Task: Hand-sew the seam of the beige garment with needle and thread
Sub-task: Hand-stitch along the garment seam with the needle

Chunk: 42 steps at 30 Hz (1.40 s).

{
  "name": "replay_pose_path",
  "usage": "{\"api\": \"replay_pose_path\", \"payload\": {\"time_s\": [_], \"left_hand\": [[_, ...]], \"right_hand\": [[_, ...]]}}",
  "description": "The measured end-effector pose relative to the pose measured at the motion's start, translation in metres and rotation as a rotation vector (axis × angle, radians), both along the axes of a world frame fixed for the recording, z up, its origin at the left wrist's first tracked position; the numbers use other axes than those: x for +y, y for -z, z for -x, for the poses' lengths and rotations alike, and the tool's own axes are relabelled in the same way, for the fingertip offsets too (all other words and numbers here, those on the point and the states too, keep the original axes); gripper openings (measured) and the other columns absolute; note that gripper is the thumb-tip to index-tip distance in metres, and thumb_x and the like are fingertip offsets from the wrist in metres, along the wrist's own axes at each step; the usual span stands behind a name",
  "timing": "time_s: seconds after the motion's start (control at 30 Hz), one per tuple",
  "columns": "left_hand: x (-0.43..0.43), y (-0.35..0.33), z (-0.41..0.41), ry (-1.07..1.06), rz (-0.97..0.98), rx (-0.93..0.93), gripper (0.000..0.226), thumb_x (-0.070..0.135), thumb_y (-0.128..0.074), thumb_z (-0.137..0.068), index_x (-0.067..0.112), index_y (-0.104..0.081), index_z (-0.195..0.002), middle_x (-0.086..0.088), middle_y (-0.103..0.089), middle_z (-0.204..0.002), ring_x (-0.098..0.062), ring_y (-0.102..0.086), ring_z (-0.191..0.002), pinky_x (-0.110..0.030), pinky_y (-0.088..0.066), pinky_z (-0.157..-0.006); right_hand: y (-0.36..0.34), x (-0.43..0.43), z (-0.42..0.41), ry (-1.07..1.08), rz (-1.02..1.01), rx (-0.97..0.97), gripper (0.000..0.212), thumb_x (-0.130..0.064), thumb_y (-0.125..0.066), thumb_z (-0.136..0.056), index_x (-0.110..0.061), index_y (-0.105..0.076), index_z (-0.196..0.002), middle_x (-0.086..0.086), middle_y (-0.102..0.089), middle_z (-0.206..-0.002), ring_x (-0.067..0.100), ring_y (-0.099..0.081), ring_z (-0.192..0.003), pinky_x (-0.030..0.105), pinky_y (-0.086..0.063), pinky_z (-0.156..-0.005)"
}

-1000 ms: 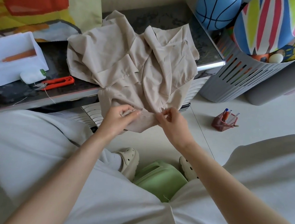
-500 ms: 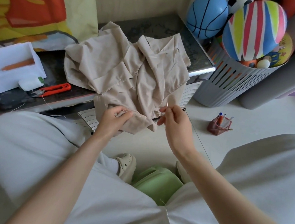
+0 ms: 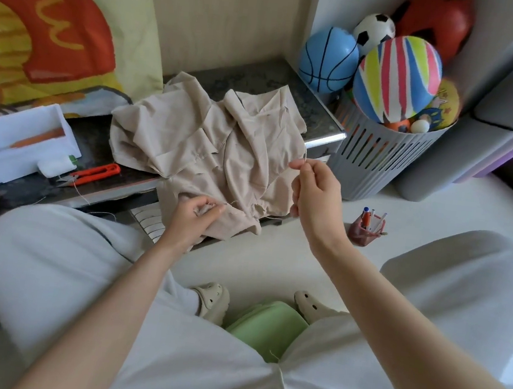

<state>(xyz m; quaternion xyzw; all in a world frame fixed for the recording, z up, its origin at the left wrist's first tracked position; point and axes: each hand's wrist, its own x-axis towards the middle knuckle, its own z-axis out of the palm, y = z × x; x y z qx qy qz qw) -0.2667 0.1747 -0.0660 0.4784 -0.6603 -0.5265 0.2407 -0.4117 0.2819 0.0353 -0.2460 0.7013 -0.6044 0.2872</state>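
Banner (image 3: 42, 42): yellow "W"; right hand (image 3: 315, 198) pinches needle (image 3: 305, 154), left hand (image 3: 193, 219) garment (image 3: 222, 145).

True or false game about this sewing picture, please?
1. The right hand pinches a thin needle. True.
2. The left hand holds the orange thread snips. False: it grips the crumpled beige garment; the snips lie on the dark table.
3. The colourful striped ball sits in the grey slatted basket. True.
4. The garment lies on the floor. False: it lies on the table, hanging over its edge.
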Motion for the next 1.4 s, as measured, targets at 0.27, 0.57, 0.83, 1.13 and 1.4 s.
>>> {"api": "replay_pose_path", "payload": {"time_s": [0.27, 0.57, 0.83, 1.13, 1.4], "left_hand": [[0.007, -0.009, -0.008, 0.037, 0.04, 0.08, 0.015, 0.008, -0.061, -0.09, 0.018, -0.066, -0.08, 0.002, -0.056, -0.082, -0.005, -0.051, -0.071, -0.005, -0.04, -0.056], [0.012, -0.021, -0.013, 0.151, 0.054, 0.09, 0.003, 0.013, -0.064, -0.089, 0.014, -0.067, -0.088, -0.009, -0.06, -0.09, -0.015, -0.048, -0.081, -0.01, -0.038, -0.057], [0.015, -0.039, -0.012, 0.241, 0.095, 0.052, 0.012, 0.012, -0.065, -0.088, 0.017, -0.063, -0.077, 0.001, -0.058, -0.076, 0.001, -0.051, -0.071, -0.012, -0.039, -0.065], [0.014, -0.049, -0.014, 0.269, 0.133, 0.068, 0.009, 0.016, -0.066, -0.088, 0.019, -0.069, -0.081, -0.004, -0.067, -0.086, -0.007, -0.057, -0.086, -0.019, -0.04, -0.081], [0.01, -0.04, -0.032, 0.228, 0.072, 0.03, 0.022, 0.034, -0.07, -0.082, 0.012, -0.067, -0.087, -0.01, -0.06, -0.087, 0.002, -0.056, -0.074, -0.008, -0.04, -0.066]], "right_hand": [[-0.01, 0.022, 0.009, 0.046, -0.006, 0.101, 0.025, -0.016, -0.036, -0.1, -0.018, -0.059, -0.09, -0.008, -0.039, -0.055, 0.008, -0.032, -0.049, 0.021, -0.028, -0.051], [-0.012, 0.037, 0.018, 0.018, -0.162, 0.316, 0.027, -0.017, -0.035, -0.1, -0.015, -0.061, -0.098, -0.008, -0.048, -0.061, 0.008, -0.036, -0.048, 0.022, -0.031, -0.048], [-0.005, 0.021, 0.014, -0.112, -0.208, 0.481, 0.028, -0.015, -0.037, -0.1, -0.014, -0.064, -0.099, -0.008, -0.061, -0.072, 0.007, -0.052, -0.059, 0.021, -0.039, -0.053], [0.019, -0.007, -0.009, -0.379, -0.139, 0.169, 0.007, -0.008, -0.046, -0.095, -0.01, -0.053, -0.098, 0.003, -0.071, -0.086, -0.009, -0.047, -0.042, 0.006, -0.032, -0.043], [0.051, -0.024, -0.016, -0.55, -0.216, 0.089, 0.025, -0.008, -0.048, -0.094, -0.022, -0.058, -0.077, -0.006, -0.055, -0.058, 0.003, -0.048, -0.048, 0.025, -0.041, -0.057]]}}
